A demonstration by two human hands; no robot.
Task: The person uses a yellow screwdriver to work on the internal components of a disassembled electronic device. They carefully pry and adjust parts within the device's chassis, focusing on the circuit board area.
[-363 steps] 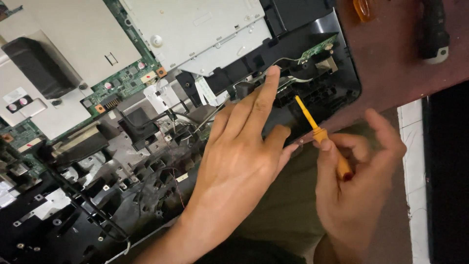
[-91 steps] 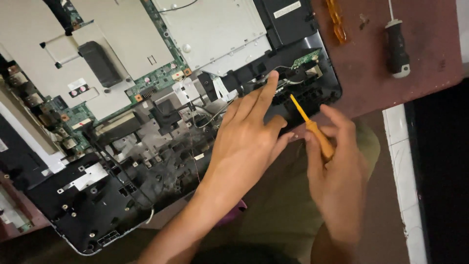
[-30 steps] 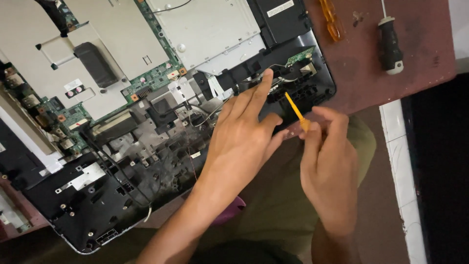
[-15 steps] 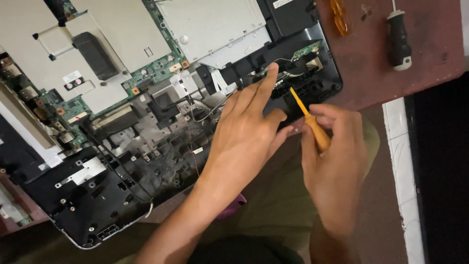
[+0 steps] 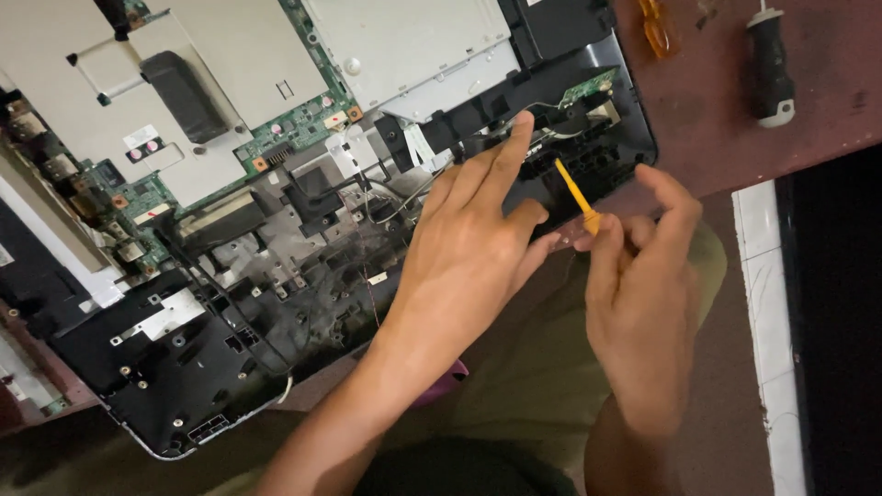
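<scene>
Fingers (image 5: 602, 253) of the right hand (image 5: 643, 303) were pinched round a small yellow screwdriver (image 5: 577, 195), its tip set into the black corner housing (image 5: 588, 152) at the far right of the opened laptop (image 5: 303, 230). The left hand (image 5: 473, 248) held nothing; it lay flat and spread on the chassis, forefinger (image 5: 513, 142) stretched to the wires (image 5: 551, 110) beside a little green board (image 5: 588, 90).

The laptop lay on the reddish worktop (image 5: 717, 110) with its near edge overhanging the person's lap. Its silver shield (image 5: 413, 46) and green mainboard (image 5: 294, 129) sat to the far left of the hands. Two spare drivers rested on the worktop, well apart from the hands: an orange one (image 5: 657, 28) just beyond the laptop's corner and a black-handled one (image 5: 770, 69) further right.

To do this well, I judge the driver wanted to stand straighter over the screw; it leaned toward the near right, and a slanted tip could slip and scar the plastic or nick a wire. The left hand looked well placed for pressing the chassis still, though the forefinger would be safer holding the wires aside from the tip. Light downward pressure and slow turns from the fingertips would suit so slim a tool. Whether the tip was seated in a screw head could not be made out.
</scene>
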